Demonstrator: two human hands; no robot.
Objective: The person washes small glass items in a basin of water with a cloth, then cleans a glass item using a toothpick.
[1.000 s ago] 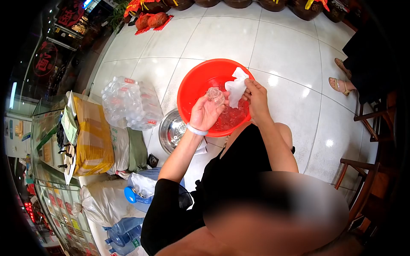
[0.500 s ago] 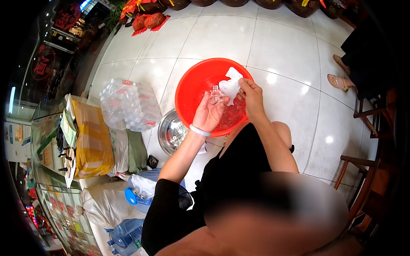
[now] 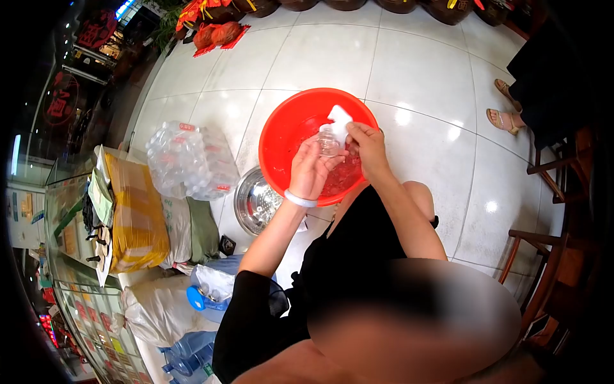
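Note:
My left hand holds a small clear ribbed container over the red basin. In my right hand a white cloth is pinched, and it hangs right against the container's top and side. Inside the basin lie several clear pieces, too small to make out well. A shiny metal bowl with small clear items in it stands on the floor, left of the basin.
Shrink-wrapped bottles stand left of the basin, near a taped carton and sacks. Blue water jugs are lower left. Another person's sandalled feet and wooden chairs are at the right. Dark jars line the back.
The clear container has turned in my left hand and now shows its ribbed side. My right hand has brought the cloth closer, against it.

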